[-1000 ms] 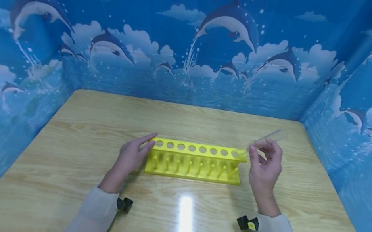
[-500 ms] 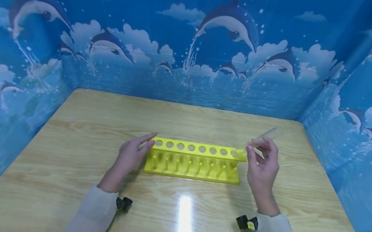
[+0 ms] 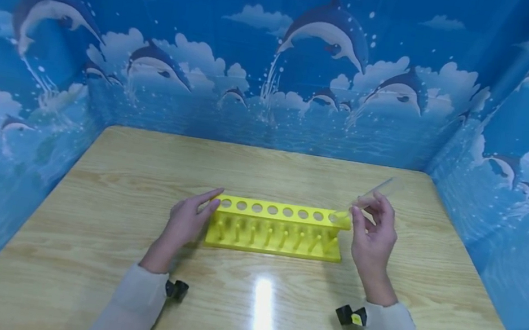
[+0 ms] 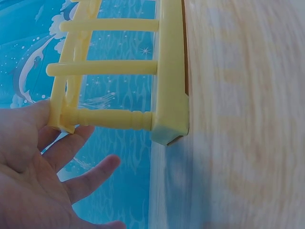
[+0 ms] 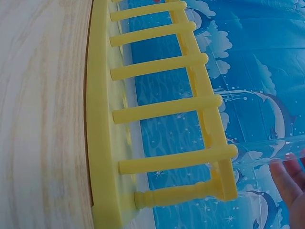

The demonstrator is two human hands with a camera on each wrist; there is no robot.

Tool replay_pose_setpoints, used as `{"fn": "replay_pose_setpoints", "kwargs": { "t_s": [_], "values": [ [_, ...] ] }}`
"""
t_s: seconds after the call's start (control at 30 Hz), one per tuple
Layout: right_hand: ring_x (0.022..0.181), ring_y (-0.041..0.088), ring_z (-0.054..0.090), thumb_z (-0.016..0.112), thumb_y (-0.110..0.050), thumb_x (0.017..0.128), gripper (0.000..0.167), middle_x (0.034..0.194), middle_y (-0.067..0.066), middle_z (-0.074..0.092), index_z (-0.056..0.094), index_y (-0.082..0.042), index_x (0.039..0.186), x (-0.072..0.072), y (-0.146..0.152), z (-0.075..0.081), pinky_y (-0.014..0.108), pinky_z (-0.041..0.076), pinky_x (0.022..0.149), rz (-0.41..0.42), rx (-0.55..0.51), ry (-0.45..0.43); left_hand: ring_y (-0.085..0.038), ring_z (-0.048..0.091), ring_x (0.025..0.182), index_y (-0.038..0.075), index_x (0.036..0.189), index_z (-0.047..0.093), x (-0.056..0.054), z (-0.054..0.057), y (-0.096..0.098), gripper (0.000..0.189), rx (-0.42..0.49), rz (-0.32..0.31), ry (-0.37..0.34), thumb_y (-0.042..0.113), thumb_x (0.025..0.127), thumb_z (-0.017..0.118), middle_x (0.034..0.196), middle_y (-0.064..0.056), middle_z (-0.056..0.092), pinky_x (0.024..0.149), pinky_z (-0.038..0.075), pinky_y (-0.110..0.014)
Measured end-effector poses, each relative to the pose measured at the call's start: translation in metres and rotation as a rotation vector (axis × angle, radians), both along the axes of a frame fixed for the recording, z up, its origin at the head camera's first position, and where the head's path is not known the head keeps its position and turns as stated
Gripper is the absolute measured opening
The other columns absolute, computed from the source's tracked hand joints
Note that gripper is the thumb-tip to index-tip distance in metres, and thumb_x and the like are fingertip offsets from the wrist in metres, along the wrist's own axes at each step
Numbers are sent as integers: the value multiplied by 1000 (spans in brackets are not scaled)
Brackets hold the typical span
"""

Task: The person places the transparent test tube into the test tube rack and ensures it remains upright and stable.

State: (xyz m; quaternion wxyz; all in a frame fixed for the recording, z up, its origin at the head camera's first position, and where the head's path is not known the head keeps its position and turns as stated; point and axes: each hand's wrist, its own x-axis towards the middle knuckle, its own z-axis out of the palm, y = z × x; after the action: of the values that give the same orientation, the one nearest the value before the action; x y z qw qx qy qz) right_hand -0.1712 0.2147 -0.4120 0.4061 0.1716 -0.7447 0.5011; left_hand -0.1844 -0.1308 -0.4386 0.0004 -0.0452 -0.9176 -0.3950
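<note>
A yellow test tube rack stands upright on the table, with one row of round holes along its top and pegs along its base. My left hand grips the left end of the top bar; in the left wrist view the thumb and fingers pinch that corner. Between thumb and fingertips my right hand holds a clear test tube, tilted up to the right. Its lower end overlaps the rightmost hole in the head view. The right wrist view shows the transparent tube beside the rack's top bar.
The wooden table has a bright light reflection near its front. Blue dolphin-print curtains enclose its back and both sides. Small black wrist cameras sit at both cuffs.
My right hand has shifted slightly left and up, and the tube's upper end has moved a little up and left with it. The left hand and rack have hardly moved.
</note>
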Motion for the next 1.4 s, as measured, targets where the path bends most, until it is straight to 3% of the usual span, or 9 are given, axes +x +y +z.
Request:
{"fn": "replay_pose_setpoints", "kwargs": {
  "t_s": [0.2,0.3,0.63,1.17,1.4],
  "values": [
    [99,5,60,60,23,84,50,100,24,58,47,12,130,-10,3,-15,13,50,80,-2,5,-36,-9,24,42,24,144,48,0,-1,-1,45,3,4,-2,41,103,45,61,-3,40,56,36,-32],
    [100,5,60,61,20,85,49,100,22,59,47,11,131,-11,4,-19,12,50,80,-1,21,-49,-9,24,42,24,144,48,1,-1,-1,44,6,3,-3,40,103,46,58,-3,39,56,37,-32],
    [101,2,59,61,15,87,48,103,21,60,48,6,133,-8,3,-19,11,49,80,-13,32,-58,-9,24,42,21,144,49,0,1,1,45,-6,-9,12,40,103,46,47,5,28,53,35,-32],
    [101,1,57,60,18,87,45,100,26,57,46,12,129,-7,0,-17,10,48,81,-35,30,-109,-10,23,41,21,144,49,1,1,0,45,8,-11,12,39,103,46,48,4,29,53,34,-32],
    [101,3,59,63,12,88,47,102,19,60,48,6,133,-9,2,-20,10,49,80,-37,50,-108,-9,23,42,22,144,49,0,0,0,45,5,-1,5,41,103,45,51,3,31,53,35,-32]
  ]
}}
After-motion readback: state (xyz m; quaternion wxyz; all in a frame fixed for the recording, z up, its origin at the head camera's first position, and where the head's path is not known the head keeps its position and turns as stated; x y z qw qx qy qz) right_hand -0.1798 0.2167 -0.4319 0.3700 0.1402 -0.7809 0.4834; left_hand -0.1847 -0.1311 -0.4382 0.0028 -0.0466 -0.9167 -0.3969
